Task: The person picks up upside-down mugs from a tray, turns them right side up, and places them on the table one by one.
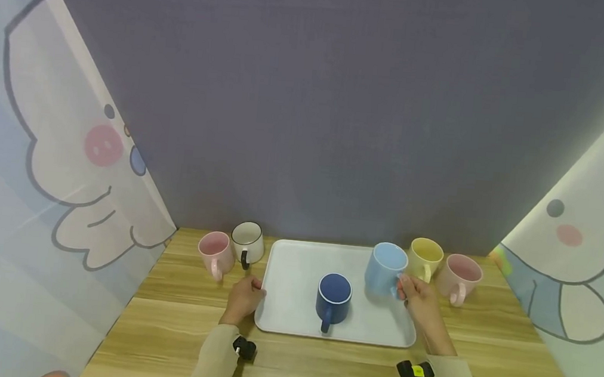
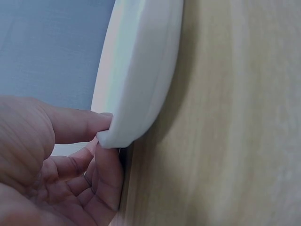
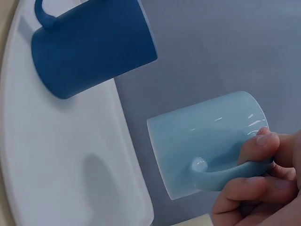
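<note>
My right hand [image 1: 421, 301] pinches the handle of a light blue mug [image 1: 381, 273], thumb and fingers around the handle in the right wrist view. The mug is held upright over the right part of a white tray [image 1: 294, 272], and its shadow falls on the tray below. A dark blue mug [image 1: 334, 299] stands upright on the tray near its middle, handle toward me. At the tray's left edge, my left hand [image 1: 244, 296] grips the rim; in the left wrist view the thumb lies on top and fingers are curled beneath.
Left of the tray stand a pink mug [image 1: 216, 253] and a white mug [image 1: 247, 242] with dark rim and handle. On the right are a yellow mug [image 1: 425, 254] and another pink mug [image 1: 458, 277]. A grey backdrop [image 1: 307, 123] rises behind the wooden table [image 1: 172, 321].
</note>
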`<state>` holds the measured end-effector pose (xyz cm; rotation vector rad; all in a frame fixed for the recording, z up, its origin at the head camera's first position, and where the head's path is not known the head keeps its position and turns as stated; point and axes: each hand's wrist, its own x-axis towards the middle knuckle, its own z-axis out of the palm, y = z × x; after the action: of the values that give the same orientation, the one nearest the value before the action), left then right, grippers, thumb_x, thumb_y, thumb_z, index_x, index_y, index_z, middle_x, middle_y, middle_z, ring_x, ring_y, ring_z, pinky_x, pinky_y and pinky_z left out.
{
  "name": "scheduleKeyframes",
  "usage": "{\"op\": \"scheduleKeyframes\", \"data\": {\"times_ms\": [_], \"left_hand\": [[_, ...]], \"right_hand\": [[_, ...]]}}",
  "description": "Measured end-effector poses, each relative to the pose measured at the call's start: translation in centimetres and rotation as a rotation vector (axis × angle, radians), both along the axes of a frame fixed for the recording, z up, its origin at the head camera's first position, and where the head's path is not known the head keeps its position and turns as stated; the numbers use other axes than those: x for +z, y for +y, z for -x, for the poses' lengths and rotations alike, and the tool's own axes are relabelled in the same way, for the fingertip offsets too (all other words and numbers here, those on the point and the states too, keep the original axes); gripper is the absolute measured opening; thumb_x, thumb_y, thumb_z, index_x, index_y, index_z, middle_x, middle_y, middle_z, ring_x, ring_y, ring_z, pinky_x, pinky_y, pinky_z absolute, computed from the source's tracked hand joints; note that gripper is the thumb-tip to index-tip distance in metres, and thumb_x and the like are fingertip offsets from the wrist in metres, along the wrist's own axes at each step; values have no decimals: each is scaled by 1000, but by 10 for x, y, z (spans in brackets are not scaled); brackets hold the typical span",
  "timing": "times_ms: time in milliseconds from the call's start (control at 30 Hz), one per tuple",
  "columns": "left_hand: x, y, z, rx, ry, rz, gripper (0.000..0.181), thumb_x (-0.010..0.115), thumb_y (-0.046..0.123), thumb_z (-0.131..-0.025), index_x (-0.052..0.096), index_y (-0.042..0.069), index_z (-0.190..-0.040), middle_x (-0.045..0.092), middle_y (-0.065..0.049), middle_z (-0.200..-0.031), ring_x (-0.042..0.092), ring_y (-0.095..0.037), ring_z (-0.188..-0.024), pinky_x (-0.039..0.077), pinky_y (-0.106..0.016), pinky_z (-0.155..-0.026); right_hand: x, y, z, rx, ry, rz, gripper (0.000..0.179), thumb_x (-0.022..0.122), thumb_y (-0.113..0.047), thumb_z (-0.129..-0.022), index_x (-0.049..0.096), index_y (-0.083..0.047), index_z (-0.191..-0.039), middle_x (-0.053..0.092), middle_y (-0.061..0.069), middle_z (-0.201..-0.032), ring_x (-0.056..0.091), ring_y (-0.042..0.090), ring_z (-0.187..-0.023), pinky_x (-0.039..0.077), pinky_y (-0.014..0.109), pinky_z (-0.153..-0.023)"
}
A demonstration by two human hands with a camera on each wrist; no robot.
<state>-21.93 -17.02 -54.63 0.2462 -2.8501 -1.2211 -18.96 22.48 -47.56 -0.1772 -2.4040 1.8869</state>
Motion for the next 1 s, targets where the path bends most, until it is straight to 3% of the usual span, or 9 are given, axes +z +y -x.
{"op": "scheduleKeyframes", "data": {"times_ms": [400,700,1000], "left_hand": [[0,-3,0,-9,-3,1,12,70,10,-86,67,1,-94,66,-10,-83,60,-22,-76,48,-34,-67],[-1,-2,1,-12,2,4,12,70,11,-86,67,2,-94,66,-10,-83,60,-22,-76,48,-34,-67],[-2,-2,2,-7,-4,4,13,70,10,-86,67,1,-95,67,-11,-84,60,-22,-76,48,-35,-68]], "right_hand": [[24,-8,2,-14,16,6,37,45,-28,-110,58,1,-91,47,-6,-72,42,8,-69,38,22,-63],[30,-7,4,-38,28,-27,38,45,-27,-110,59,3,-92,47,-6,-71,44,7,-69,39,21,-63],[31,-10,3,-58,-2,113,36,42,-30,-111,59,-7,-90,48,-10,-74,43,6,-73,39,21,-66]]}}
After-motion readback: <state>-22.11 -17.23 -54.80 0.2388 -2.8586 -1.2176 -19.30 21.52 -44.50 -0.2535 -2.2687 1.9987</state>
